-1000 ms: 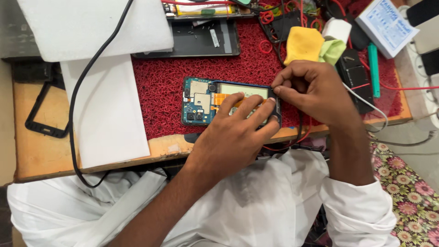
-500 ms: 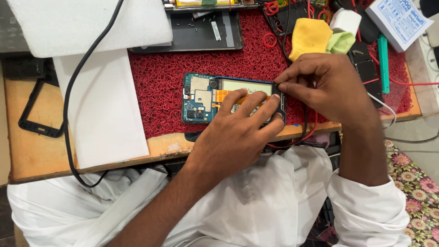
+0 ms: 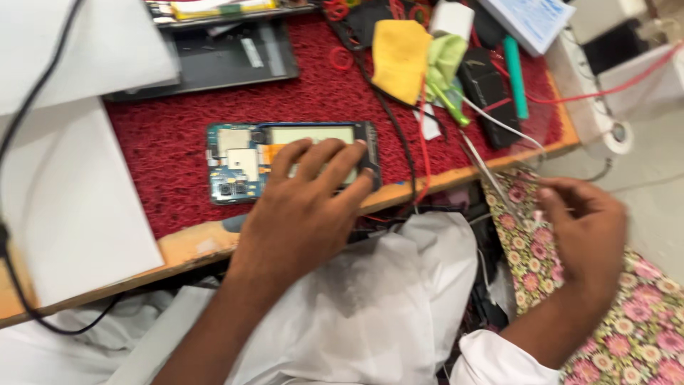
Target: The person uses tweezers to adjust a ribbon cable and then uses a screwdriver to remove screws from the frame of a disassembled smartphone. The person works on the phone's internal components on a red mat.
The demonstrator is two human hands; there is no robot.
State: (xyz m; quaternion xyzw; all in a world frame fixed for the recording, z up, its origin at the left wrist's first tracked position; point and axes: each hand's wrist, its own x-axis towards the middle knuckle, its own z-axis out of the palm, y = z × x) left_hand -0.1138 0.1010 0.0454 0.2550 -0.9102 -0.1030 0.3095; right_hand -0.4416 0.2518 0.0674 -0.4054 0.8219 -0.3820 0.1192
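A: Legend, head view. What do I have under the left hand [image 3: 303,207]?

B: The opened phone [image 3: 292,160], back cover off, circuit board and battery exposed. It lies flat on the red mat [image 3: 164,142] near the front edge of the tabletop [image 3: 192,246]. My left hand rests palm-down on it, fingers spread across the battery end, pressing rather than clamped around it.

A: And the right hand [image 3: 588,228]?

B: That is the change. Half a second ago it sat at the phone's right end, fingertips touching the frame next to the left hand. Now it has swung off the tabletop to my right, over the flowered cloth [image 3: 634,321], well apart from the phone. The fingers are loosely curled and blurred; whether they pinch some small part I cannot tell.

A: Meaning for the work?

B: I judge the two-handed step at the phone's end is paused; the left hand alone steadies it.

A: Surroundings?

B: A yellow cloth [image 3: 400,57], a green-handled screwdriver [image 3: 449,100] and a teal pen [image 3: 516,75] lie beyond, with a white sheet [image 3: 64,207] at left.
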